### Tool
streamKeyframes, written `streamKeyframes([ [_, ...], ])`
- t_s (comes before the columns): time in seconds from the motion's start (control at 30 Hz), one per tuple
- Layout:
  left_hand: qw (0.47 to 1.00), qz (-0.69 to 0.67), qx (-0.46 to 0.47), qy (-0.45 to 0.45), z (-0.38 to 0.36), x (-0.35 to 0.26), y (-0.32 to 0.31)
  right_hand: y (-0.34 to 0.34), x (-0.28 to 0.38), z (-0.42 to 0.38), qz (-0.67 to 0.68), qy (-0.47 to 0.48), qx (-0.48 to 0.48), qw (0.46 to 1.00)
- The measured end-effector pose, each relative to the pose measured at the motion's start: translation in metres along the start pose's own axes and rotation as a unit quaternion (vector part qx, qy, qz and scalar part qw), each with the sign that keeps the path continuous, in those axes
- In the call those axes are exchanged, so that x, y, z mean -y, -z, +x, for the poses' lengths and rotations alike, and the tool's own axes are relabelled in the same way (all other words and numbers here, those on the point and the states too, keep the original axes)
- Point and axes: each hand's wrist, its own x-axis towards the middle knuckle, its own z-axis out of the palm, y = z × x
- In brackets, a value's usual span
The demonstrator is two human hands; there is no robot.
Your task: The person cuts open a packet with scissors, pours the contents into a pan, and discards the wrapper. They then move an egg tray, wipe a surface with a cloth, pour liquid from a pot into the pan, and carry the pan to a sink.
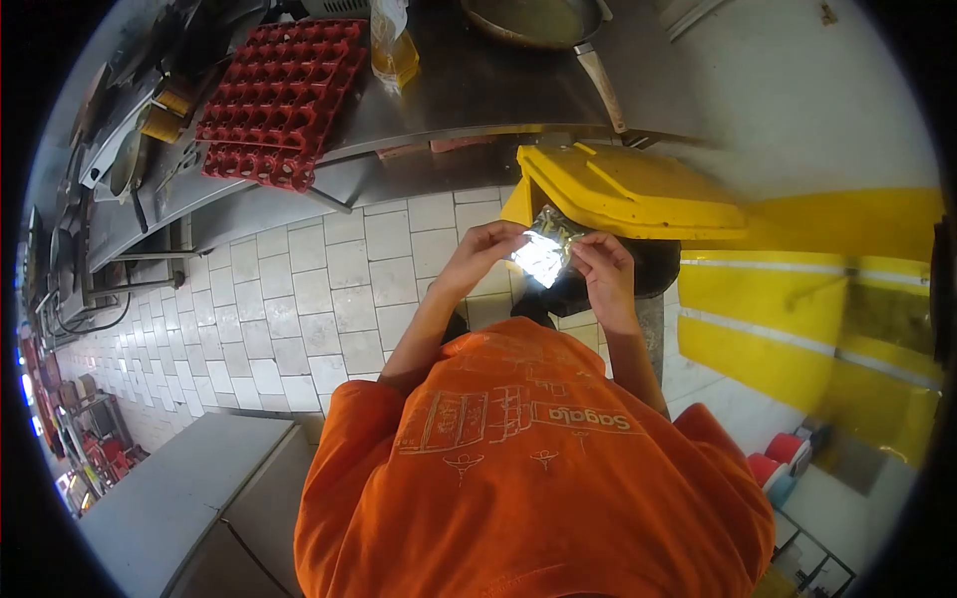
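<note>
Between my two hands is a small shiny foil packet (543, 254), silvery with some dark, yellowish print near its top. Strong glare washes out its lower part. My left hand (485, 249) pinches the packet's left edge between thumb and fingers. On the other side, my right hand (604, 267) grips the right edge the same way. The packet hangs in front of a yellow bin (638, 194), whose lid is tilted partly up. A black bin liner (648, 267) shows under the lid, just behind my right hand.
A steel counter (469, 100) runs across the far side, bearing red egg trays (284, 90), a yellow tub (396, 62) and a frying pan (538, 20) whose handle juts over the edge. White floor tiles (344, 279) lie below. A pale cabinet (189, 488) stands at lower left.
</note>
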Motion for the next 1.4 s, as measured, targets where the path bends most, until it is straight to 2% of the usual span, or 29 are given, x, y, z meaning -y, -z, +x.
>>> streamKeyframes([
  [0.1, 1.0, 0.011, 0.012, -0.026, 0.0, -0.003, -0.006, -0.006, 0.006, 0.0, -0.05, 0.016, -0.006, 0.999],
  [0.23, 0.999, 0.005, -0.029, -0.045, -0.007, -0.01, -0.012, -0.017, 0.011, -0.001, -0.054, 0.02, 0.002, 0.998],
  [0.37, 0.996, 0.011, -0.051, -0.066, -0.01, -0.01, -0.01, -0.018, -0.002, 0.001, -0.08, -0.022, 0.028, 0.996],
  [0.6, 0.995, 0.019, -0.055, -0.075, -0.019, -0.005, 0.001, -0.024, -0.018, 0.005, -0.169, -0.015, 0.035, 0.985],
  [0.67, 0.996, -0.016, -0.078, -0.032, -0.024, -0.013, -0.002, -0.03, -0.019, 0.004, -0.178, -0.017, 0.048, 0.983],
  [0.83, 0.995, 0.001, -0.086, -0.051, -0.028, -0.014, 0.005, -0.044, -0.026, 0.005, -0.199, -0.005, 0.069, 0.978],
  [0.9, 0.993, 0.005, -0.101, -0.066, -0.031, -0.015, 0.008, -0.058, -0.025, -0.001, -0.162, -0.027, 0.036, 0.986],
  [1.0, 0.99, -0.005, -0.119, -0.071, -0.029, -0.002, 0.017, -0.044, -0.042, 0.0, -0.202, -0.046, 0.057, 0.977],
  [1.13, 0.986, 0.078, -0.136, -0.061, -0.03, 0.017, 0.034, -0.03, -0.063, 0.009, -0.225, -0.046, 0.055, 0.972],
  [1.2, 0.956, 0.199, -0.205, -0.072, -0.033, 0.019, 0.04, -0.007, -0.084, 0.022, -0.358, 0.007, 0.045, 0.933],
  [1.23, 0.953, 0.192, -0.227, -0.061, -0.033, 0.035, 0.055, -0.006, -0.087, 0.025, -0.444, 0.019, 0.025, 0.896],
  [1.27, 0.95, 0.181, -0.244, -0.068, -0.034, 0.048, 0.073, -0.004, -0.091, 0.028, -0.453, 0.02, 0.042, 0.89],
  [1.33, 0.923, 0.315, -0.215, 0.062, -0.046, 0.074, 0.12, 0.001, -0.101, 0.036, -0.512, 0.037, 0.087, 0.854],
  [1.4, 0.86, 0.416, -0.268, 0.123, -0.074, 0.109, 0.165, -0.002, -0.116, 0.045, -0.537, 0.026, 0.114, 0.835],
])
